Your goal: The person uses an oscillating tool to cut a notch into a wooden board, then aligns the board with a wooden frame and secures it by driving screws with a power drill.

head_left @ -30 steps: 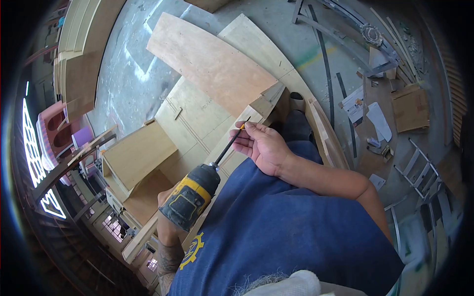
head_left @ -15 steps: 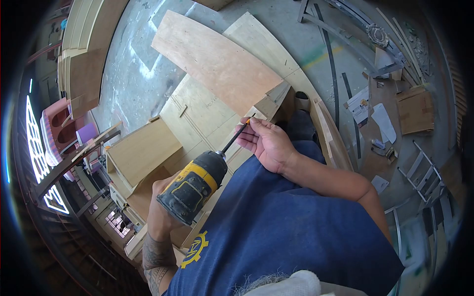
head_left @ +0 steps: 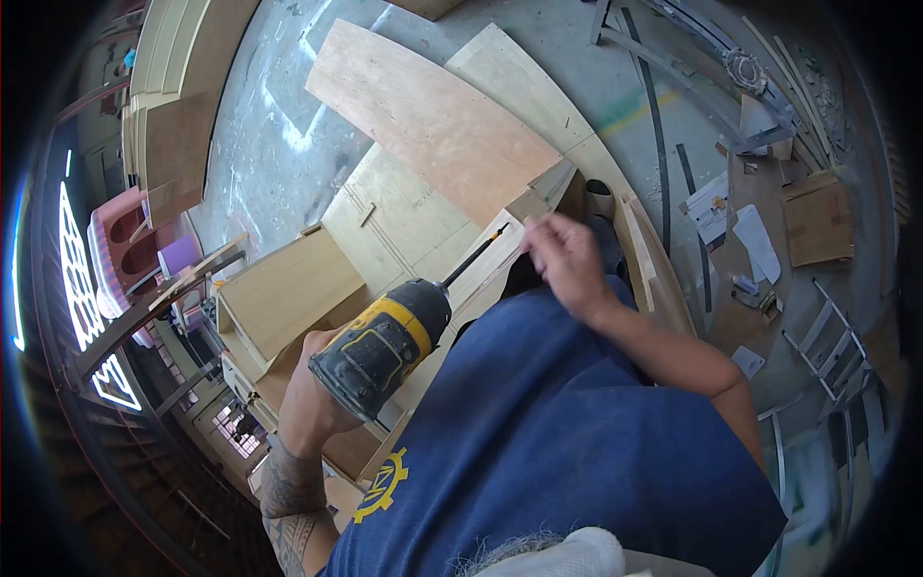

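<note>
A yellow-and-black power drill is gripped in my left hand, pointing up and to the right. From its chuck runs a long dark driver bit with an orange band near the tip. My right hand is just right of that tip, apart from it. Its fingers are curled together and slightly blurred, so I cannot make out what they hold, if anything. Behind the bit lies the edge of a pale wooden frame.
A curved plywood panel lies ahead, over another pale sheet. At left stands a wooden box. Metal strips, a cardboard box and a metal ladder-like frame lie on the floor at right.
My right hand has let go of the bit's tip and moved right, its fingers curling. The drill stays in my left hand, almost in the same place.
</note>
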Demonstrator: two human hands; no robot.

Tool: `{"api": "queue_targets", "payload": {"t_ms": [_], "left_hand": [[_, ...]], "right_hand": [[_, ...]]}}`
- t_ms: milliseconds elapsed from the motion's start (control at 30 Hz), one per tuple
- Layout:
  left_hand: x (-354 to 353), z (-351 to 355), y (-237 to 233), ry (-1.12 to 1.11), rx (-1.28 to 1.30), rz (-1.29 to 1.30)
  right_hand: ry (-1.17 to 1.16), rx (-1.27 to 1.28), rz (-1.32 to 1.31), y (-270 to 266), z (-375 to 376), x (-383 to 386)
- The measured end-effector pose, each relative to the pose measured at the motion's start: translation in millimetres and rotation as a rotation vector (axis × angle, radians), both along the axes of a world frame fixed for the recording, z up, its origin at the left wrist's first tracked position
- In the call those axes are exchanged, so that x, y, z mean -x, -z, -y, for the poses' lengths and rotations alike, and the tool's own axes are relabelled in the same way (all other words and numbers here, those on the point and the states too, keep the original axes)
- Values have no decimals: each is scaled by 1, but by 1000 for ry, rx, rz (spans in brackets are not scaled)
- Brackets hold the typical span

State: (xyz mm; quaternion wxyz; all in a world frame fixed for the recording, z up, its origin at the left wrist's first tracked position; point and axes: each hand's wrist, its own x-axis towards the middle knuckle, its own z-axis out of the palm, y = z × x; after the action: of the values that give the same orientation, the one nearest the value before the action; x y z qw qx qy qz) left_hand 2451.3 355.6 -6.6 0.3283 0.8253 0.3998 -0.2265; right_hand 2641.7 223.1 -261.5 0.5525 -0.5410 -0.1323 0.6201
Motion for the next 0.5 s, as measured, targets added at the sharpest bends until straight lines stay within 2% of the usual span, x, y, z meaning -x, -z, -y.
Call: {"api": "queue_targets", "payload": {"t_ms": [33,67,133,167,233,267,333,433,500], "left_hand": [[-3,0,-1,-13,12,-16],[-6,0,-3,-26,23,-32],[-11,-1,-3,-49,47,-41],[-12,-1,-3,-55,52,-42],[-13,-1,-4,5,20,-57],[-11,-1,-1,5,14,-58],[-3,-2,4,86,-12,17],[-9,-1,5,27,21,-14],[-11,0,6,28,20,-32]], "right_hand": [[18,-32,250,12,-4,-10],[14,-35,247,28,-11,-16],[64,-186,816,64,-32,-24],[67,-191,817,77,-42,-27],[-70,-415,657,97,-56,-27],[-67,-422,657,105,-60,-23],[-315,-333,335,117,-64,-13],[-446,-249,202,126,-65,-9],[-409,-253,239,128,-64,-5]]}}
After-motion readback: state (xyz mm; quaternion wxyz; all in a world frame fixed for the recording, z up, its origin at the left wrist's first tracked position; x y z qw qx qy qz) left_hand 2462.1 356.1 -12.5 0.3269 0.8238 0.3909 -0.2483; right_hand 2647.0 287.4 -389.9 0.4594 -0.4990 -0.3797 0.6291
